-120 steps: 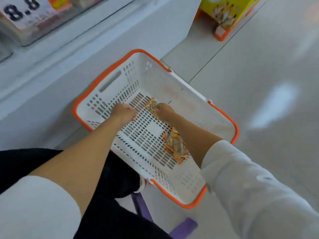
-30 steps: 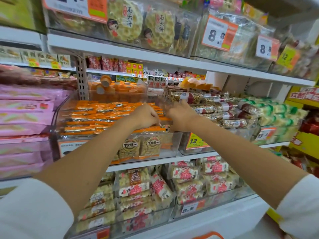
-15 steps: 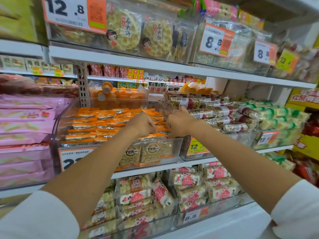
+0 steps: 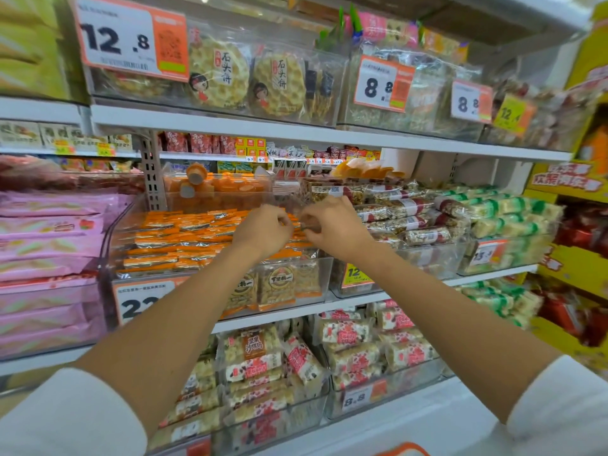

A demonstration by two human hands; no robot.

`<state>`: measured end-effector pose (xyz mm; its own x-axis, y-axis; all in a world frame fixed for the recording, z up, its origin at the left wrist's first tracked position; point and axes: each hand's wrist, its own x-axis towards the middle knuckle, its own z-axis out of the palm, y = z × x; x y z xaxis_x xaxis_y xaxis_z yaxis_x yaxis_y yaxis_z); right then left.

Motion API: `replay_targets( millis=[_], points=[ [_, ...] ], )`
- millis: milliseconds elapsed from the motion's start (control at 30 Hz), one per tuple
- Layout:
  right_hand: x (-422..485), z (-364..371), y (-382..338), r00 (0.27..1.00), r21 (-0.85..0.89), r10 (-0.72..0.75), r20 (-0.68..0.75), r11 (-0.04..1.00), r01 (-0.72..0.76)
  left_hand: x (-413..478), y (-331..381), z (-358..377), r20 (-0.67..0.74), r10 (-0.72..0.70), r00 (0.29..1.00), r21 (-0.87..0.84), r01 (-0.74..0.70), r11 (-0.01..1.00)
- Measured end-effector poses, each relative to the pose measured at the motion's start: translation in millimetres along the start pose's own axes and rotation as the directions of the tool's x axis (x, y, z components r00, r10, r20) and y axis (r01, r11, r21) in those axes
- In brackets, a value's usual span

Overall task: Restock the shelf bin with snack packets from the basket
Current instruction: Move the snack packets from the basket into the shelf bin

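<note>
single wide-angle head-worn view, forward and level, close before the shelf bin [image 4: 309, 281]

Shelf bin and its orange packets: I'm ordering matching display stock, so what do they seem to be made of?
Shelf bin: clear rigid plastic, probably acrylic, glossy; the packets inside show through its front wall. Orange packets: thin plastic film, orange print with shiny silvery bands that catch light, possibly foil-lined.

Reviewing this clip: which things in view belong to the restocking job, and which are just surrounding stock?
Job: left hand, right hand, orange-and-silver foil snack packets, clear plastic shelf bin holding them, orange basket rim at bottom edge.
Bystanders: pink wrapped packs, green-and-white puffed bars, round waffle crackers in clear bags, 12.8 price tag.
</note>
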<state>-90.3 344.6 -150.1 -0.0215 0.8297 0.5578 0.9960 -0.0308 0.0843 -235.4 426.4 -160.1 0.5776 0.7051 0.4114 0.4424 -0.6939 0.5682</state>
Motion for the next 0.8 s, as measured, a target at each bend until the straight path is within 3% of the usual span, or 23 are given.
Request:
replay_targets(
  millis=[100,200,333,467,633,800],
  points=[
    [-31,-5,-1,0.989,0.289,0.135,-0.057,0.951,-0.113,-21,25,5,-0.110,0.028,0.994,-0.005,-0.029,1.000],
    [-70,-8,3,0.960,0.406,0.279,-0.016,0.879,-0.249,-44,40,21,-0.089,0.060,0.994,-0.031,-0.062,0.998],
    [-130,-6,7,0.917,0.434,0.389,0.085,0.814,-0.385,-75,46,61,0.083,0.028,0.996,-0.075,-0.022,0.997],
    [-201,12,11,0.860,0.428,0.477,0.181,0.749,-0.505,-110,47,125,0.307,0.016,0.951,-0.043,-0.003,0.999],
    [-297,50,16,0.750,0.402,0.541,0.381,0.634,-0.661,-170,58,203,0.516,-0.016,0.856,-0.032,0.038,0.999],
    [-392,87,20,0.626,0.359,0.586,0.515,0.516,-0.778,-223,51,274,0.693,-0.078,0.717,-0.012,0.119,0.993]
  ],
)
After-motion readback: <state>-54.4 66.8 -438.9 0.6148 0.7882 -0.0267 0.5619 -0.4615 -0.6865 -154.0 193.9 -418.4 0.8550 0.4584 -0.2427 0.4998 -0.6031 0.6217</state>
